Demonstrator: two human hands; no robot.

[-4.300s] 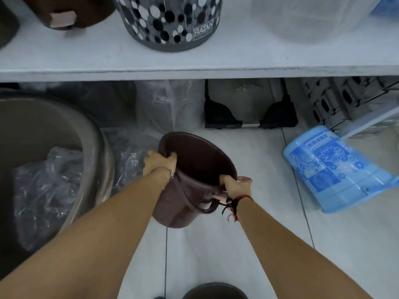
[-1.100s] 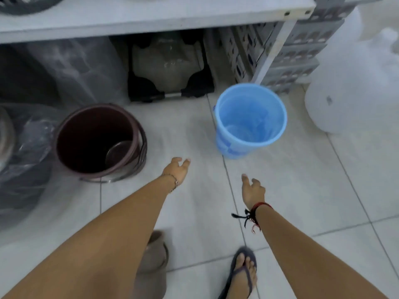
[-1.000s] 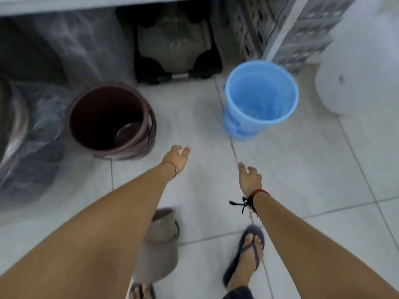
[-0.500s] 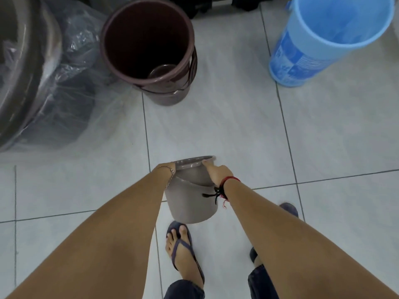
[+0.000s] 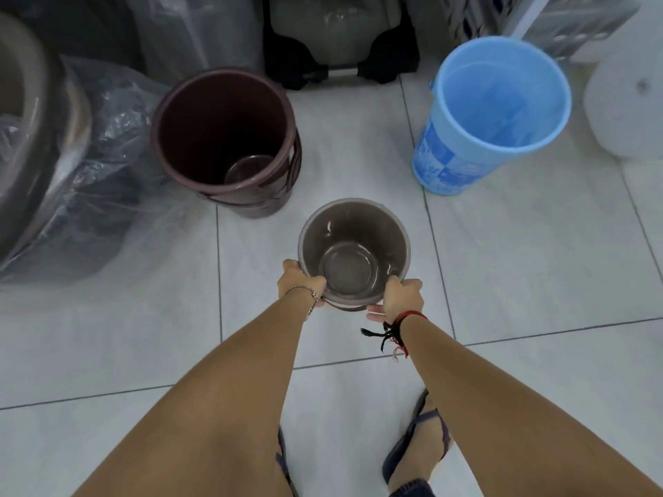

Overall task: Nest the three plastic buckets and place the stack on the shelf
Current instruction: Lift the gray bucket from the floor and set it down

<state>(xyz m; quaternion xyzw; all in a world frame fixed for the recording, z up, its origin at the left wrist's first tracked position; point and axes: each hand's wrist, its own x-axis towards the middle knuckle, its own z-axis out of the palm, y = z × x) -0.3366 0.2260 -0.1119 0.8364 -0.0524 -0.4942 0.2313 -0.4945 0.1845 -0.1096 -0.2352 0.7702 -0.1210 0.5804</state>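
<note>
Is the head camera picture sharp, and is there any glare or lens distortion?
Head view: mostly sharp on the grey bucket; the edges are softer, tile lines curve from the wide lens, and light glare sits on the plastic wrap and inside the blue bucket.

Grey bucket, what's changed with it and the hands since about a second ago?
Both hands were empty then, reaching over the floor. Now the left hand and right hand grip the rim of the grey bucket, lifted upright from beside the feet. The brown bucket and blue bucket stayed standing on the tiles.
</note>
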